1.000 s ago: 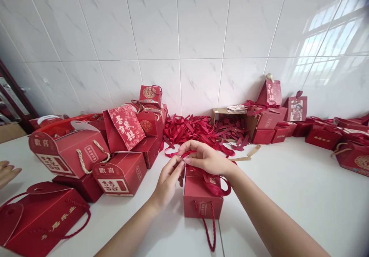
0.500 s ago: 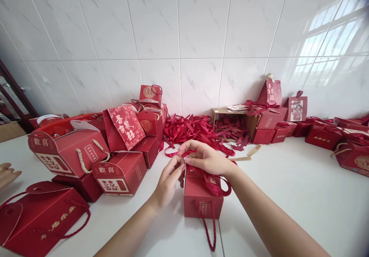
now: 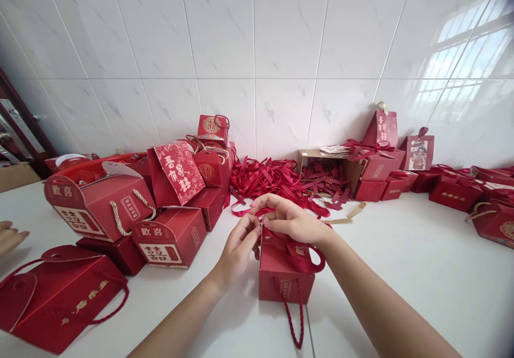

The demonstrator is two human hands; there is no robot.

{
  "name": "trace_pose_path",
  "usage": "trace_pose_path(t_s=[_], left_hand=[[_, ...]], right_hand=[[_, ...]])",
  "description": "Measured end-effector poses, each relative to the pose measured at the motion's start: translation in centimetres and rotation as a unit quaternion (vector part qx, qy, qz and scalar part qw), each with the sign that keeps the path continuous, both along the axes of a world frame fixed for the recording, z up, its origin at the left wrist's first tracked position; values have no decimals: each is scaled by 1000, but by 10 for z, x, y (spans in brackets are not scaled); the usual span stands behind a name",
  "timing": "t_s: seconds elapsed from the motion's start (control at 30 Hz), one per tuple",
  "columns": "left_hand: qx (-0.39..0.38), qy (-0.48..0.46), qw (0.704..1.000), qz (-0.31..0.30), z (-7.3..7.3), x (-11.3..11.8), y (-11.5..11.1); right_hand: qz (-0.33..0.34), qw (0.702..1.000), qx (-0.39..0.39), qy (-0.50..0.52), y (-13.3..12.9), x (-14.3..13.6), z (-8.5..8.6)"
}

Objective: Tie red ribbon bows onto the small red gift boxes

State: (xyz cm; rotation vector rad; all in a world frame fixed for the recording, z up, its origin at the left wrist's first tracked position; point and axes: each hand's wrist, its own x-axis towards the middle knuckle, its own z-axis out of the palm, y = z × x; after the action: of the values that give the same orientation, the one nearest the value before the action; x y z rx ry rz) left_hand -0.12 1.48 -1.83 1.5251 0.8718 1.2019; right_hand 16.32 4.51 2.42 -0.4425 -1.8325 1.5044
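A small red gift box [image 3: 286,286] stands before me on the white table, with a twisted red cord handle [image 3: 297,328] hanging down its near side. Dark red ribbon [image 3: 317,264] loops over the top and bulges out at the right. My left hand [image 3: 241,243] pinches at the box's far upper-left edge, thumb against fingers. Arched over the top, my right hand [image 3: 291,219] brings its fingertips to the same spot, closed on the ribbon. The fingers hide most of what lies between them.
Several red boxes [image 3: 168,237] are stacked at the left. A heap of red ribbons [image 3: 267,179] lies by the tiled wall, beside an open carton [image 3: 351,173] of ribbon pieces. More boxes [image 3: 455,192] line the right. Another person's hand [image 3: 12,237] shows at the left edge.
The view has shifted slightly, so most things sit a little farther right. Both my hands stay at the same edge of the box, with hardly any finger movement.
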Motion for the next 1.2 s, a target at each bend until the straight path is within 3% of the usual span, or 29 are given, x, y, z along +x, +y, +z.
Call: trace_pose_path(t_s=[0.23, 0.47, 0.73, 1.2], left_hand=[[5, -6, 1000, -11, 0, -3, 0], [66, 9, 997, -24, -3, -5, -2], [58, -27, 998, -8, -2, -5, 0], [45, -52, 997, -20, -5, -4, -1]], right_hand=[[-6, 999, 19, 29, -3, 4, 6], [-11, 1000, 4, 12, -4, 6, 8], [-45, 998, -44, 17, -9, -2, 9], [-63, 998, -19, 15, -4, -4, 2]])
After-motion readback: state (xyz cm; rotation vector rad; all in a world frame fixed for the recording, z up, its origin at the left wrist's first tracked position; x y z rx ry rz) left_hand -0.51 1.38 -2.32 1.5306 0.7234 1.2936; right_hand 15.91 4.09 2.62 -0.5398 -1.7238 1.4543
